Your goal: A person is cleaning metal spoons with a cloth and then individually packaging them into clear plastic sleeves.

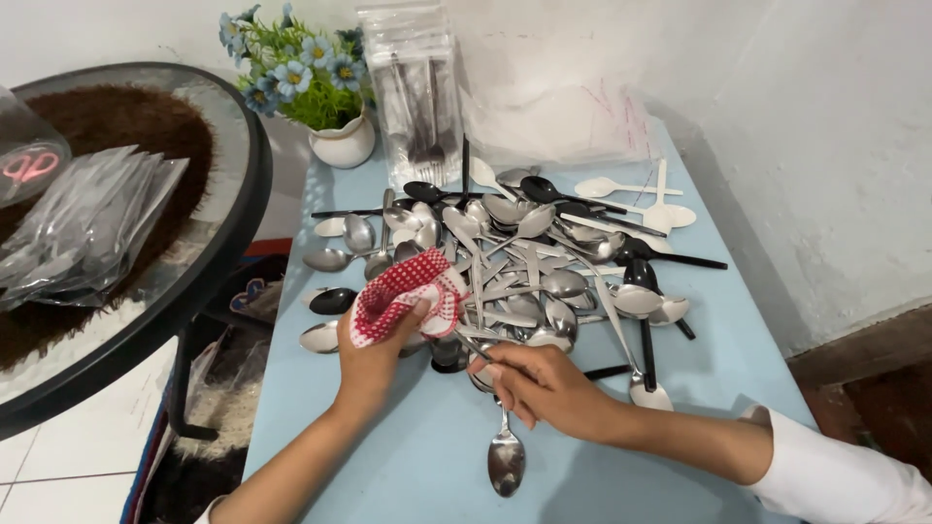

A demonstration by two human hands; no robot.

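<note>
Left hand (374, 351) closed around red-and-white checked cloth (406, 294), right hand (539, 383) fingers pinching a metal spoon (473, 346) from the pile

1. Spoons (524, 281): glossy polished metal; a few are black or white plastic.
2. Cloth (403, 291): soft woven red-and-white fabric.
3. Desk (408, 456): smooth matt pale-blue surface.
4. Vase (342, 144): glossy white ceramic.

Left hand (374, 351) clutches checkered cloth (406, 294); right hand (544, 386) on spoon pile (524, 262).
</note>
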